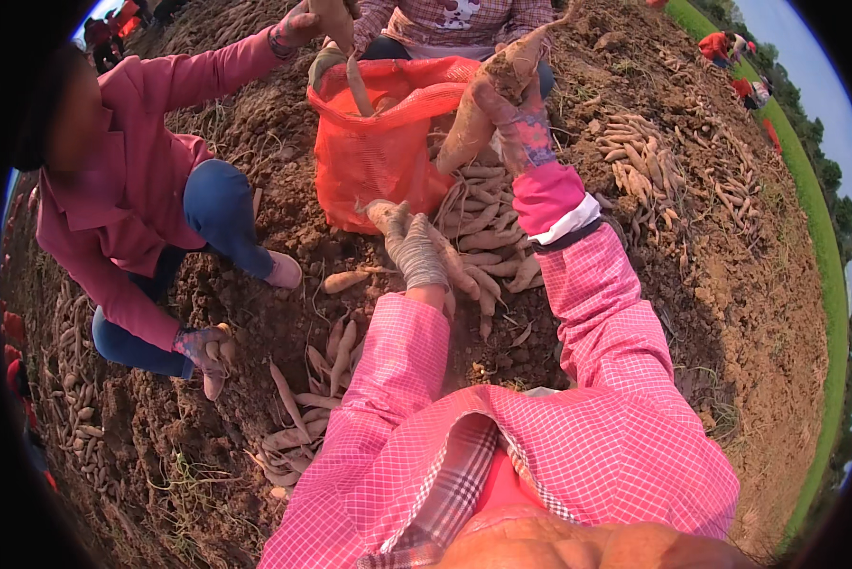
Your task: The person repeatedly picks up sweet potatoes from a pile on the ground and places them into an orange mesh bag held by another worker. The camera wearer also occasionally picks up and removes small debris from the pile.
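Note:
My right hand (515,124), in a dirty patterned glove, holds a large sweet potato (465,131) with soil on it, raised at the right side of an open orange mesh sack (380,167). In front of the sack is my left hand (415,252), in a grey striped glove, closed around a smaller sweet potato (383,213). Sweet potatoes show inside the sack's mouth, one of them sticking up. A pile of sweet potatoes (486,220) lies on the soil beside the sack, partly behind my hands.
At the left a co-worker (134,142) crouches, holding roots in both gloved hands. Another person (447,28) sits behind the sack. More piles of sweet potatoes lie at the lower left (301,427) and right (643,160). One loose sweet potato (344,282) is near the sack.

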The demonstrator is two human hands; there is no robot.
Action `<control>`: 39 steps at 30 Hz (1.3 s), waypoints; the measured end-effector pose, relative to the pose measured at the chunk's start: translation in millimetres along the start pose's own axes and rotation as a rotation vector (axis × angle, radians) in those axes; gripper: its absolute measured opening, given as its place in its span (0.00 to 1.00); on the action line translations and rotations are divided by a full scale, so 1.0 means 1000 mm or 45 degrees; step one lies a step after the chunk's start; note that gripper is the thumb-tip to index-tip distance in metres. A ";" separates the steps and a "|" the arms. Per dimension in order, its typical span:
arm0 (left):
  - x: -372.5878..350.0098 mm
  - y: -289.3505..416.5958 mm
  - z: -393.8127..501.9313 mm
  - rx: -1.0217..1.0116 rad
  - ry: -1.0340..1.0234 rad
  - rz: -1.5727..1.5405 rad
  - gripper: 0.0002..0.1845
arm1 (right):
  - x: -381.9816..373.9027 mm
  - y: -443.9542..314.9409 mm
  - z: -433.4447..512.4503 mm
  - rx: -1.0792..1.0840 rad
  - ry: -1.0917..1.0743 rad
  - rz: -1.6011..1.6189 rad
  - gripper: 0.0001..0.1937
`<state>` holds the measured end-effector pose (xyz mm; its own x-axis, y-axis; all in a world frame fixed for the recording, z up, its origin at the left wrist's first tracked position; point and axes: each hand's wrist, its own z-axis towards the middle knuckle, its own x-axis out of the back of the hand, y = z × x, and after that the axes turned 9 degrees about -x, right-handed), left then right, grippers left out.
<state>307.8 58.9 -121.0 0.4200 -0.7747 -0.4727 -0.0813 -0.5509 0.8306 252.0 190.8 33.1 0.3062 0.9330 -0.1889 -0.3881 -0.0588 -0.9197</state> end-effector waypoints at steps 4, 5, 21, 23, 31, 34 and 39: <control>0.009 0.001 0.025 -0.211 0.076 0.103 0.21 | -0.073 0.009 0.077 0.012 -0.257 -0.305 0.34; 0.010 0.003 0.031 -0.213 0.091 0.036 0.21 | -0.087 0.019 0.089 -0.019 -0.323 -0.162 0.31; 0.017 0.005 0.046 -0.184 0.106 0.025 0.18 | -0.110 0.147 0.135 -0.443 0.241 -0.362 0.35; 0.016 0.010 0.036 -0.023 0.105 -0.033 0.17 | -0.104 0.129 0.139 -0.268 0.199 -0.240 0.36; 0.011 0.020 0.026 0.012 0.078 -0.141 0.16 | -0.122 0.152 0.139 -0.823 -0.110 -0.268 0.32; 0.014 0.018 0.032 -0.085 0.061 -0.076 0.17 | -0.119 0.168 0.132 -1.066 -0.374 -0.510 0.22; 0.020 0.023 0.042 -0.122 0.074 -0.233 0.18 | -0.078 0.132 0.073 -0.411 -0.529 -0.971 0.29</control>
<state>276.4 18.1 -123.5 0.4717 -0.6438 -0.6025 0.0863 -0.6463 0.7582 113.7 136.1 -48.2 0.0186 0.8084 0.5883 0.0702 0.5859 -0.8073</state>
